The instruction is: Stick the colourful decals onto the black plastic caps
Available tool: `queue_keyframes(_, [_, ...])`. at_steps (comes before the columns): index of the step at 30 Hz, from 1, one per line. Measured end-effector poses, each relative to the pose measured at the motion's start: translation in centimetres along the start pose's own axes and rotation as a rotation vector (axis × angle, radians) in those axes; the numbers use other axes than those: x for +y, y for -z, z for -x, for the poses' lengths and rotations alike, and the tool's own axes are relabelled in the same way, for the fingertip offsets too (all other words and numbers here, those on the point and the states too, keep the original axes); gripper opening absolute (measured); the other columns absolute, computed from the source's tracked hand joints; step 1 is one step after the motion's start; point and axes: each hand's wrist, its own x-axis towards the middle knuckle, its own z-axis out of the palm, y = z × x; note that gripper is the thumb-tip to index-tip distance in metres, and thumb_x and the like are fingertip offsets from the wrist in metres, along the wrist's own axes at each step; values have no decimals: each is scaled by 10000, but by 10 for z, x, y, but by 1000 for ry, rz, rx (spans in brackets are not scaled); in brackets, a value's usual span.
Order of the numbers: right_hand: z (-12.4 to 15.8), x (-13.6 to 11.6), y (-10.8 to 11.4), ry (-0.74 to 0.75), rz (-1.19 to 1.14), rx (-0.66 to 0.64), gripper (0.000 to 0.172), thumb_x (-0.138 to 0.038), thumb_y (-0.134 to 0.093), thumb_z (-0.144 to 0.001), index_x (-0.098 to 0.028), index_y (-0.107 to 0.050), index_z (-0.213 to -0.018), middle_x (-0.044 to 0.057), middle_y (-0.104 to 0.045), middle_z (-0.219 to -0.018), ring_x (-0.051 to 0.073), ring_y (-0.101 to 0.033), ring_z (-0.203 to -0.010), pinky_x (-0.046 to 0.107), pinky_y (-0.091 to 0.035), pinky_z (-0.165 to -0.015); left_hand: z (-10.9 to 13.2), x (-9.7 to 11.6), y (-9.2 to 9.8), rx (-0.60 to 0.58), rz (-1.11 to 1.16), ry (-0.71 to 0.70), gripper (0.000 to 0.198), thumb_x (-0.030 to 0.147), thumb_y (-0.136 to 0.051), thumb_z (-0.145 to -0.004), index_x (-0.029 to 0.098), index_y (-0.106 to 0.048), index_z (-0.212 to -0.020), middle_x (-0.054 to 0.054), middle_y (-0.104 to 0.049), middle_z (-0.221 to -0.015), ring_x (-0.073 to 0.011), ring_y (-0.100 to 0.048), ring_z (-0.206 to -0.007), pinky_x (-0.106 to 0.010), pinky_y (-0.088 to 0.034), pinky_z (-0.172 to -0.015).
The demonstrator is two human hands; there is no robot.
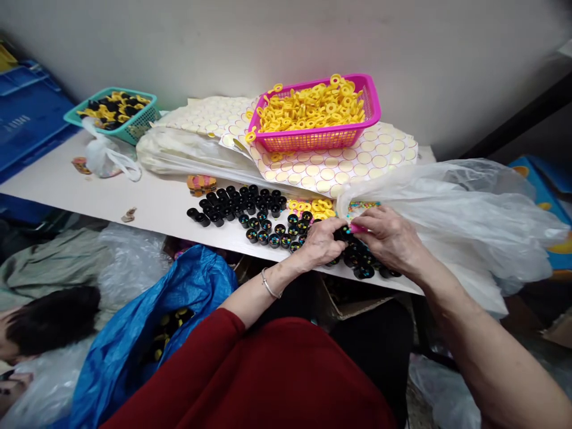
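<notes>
The left hand (320,243) is closed on a small round black plastic cup (342,232), above the near edge of the white tabletop (158,208). The right hand (388,233) is closed on a small bright-pink piece (357,228), held beside the cup. Left of the hands, black cups with multicoloured beads (274,241) stand in rows. Yellow plastic rings (322,210) lie just beyond; a pink perforated plastic basket (308,142) stands farther back.

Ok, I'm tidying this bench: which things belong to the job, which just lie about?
Likely the job's:
round black plastic cups
small pink piece in right hand
yellow plastic rings

Likely lying about:
knotted white plastic bag
large blue plastic container
</notes>
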Motion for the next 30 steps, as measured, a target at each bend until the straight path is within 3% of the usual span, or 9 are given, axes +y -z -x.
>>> queue_keyframes(4, [-1,-15,6,166,374,-81,252,-94,-507,-822,-215,-728,-840,111,-657,-813,267,-544,-843,383,-426,-764,1,2,0,-21,-11,29,325,131,-702,-656,178,-750,-973,-24,-745,-944,-193,-653,-899,-312,-523,-853])
queue_keyframes(7, [0,-20,9,182,436,-72,243,-89,-531,-804,-226,-726,-850,119,-660,-835,291,-555,-901,403,-434,-806,0,1,-1,-31,9,36,316,139,-725,-650,181,-753,-962,-17,-743,-934,-187,-653,-893,-308,-522,-859])
queue_keyframes(10, [2,-14,8,77,255,-30,250,-126,-507,-849,-233,-733,-867,112,-685,-896,280,-585,-931,389,-468,-807,-1,-2,-2,-5,61,55,359,141,-747,-650,198,-756,-1005,-10,-747,-979,-184,-661,-933,-313,-521,-897])
queue_keyframes(14, [6,6,0,-240,-277,152,188,-366,-602,-827,-241,-731,-884,85,-714,-953,278,-635,-921,437,-509,-874,6,-4,9,56,101,-3,359,163,-800,-643,193,-760,-999,-28,-736,-981,-184,-658,-945,-327,-522,-910])
queue_keyframes(16, [7,21,-7,-483,-483,230,246,-439,-684,-731,-257,-727,-891,80,-719,-935,296,-651,-889,475,-518,-870,16,-7,25,147,74,-58,343,196,-830,-633,197,-758,-969,-40,-724,-991,-190,-650,-967,-336,-525,-902])
queue_keyframes(19, [6,49,-23,-775,-540,267,250,-450,-730,-662,-286,-704,-850,86,-710,-885,310,-649,-836,490,-519,-794,45,-16,62,427,9,-54,314,251,-846,-633,204,-750,-928,-50,-703,-997,-188,-641,-963,-323,-528,-858])
queue_keyframes(24, [1,90,-48,-850,-450,154,112,-332,-665,-702,-230,-639,-740,78,-664,-767,249,-612,-739,414,-497,-733,96,-53,130,1019,-86,221,333,278,-820,-599,171,-723,-898,-13,-653,-898,-143,-593,-779,-271,-482,-694])
queue_keyframes(26, [-6,98,-54,-819,-362,74,87,-295,-629,-726,-210,-642,-733,64,-656,-730,225,-594,-714,366,-480,-701,105,-74,148,1091,-140,337,343,241,-806,-554,156,-722,-875,10,-619,-844,-121,-538,-725,-264,-458,-679])
queue_keyframes(30, [-26,93,-58,-692,-110,-209,139,-282,-588,-766,-182,-683,-748,44,-640,-678,200,-582,-687,306,-438,-651,105,-104,158,1006,-180,520,381,227,-782,-509,142,-730,-877,48,-540,-753,-94,-450,-646,-257,-429,-648])
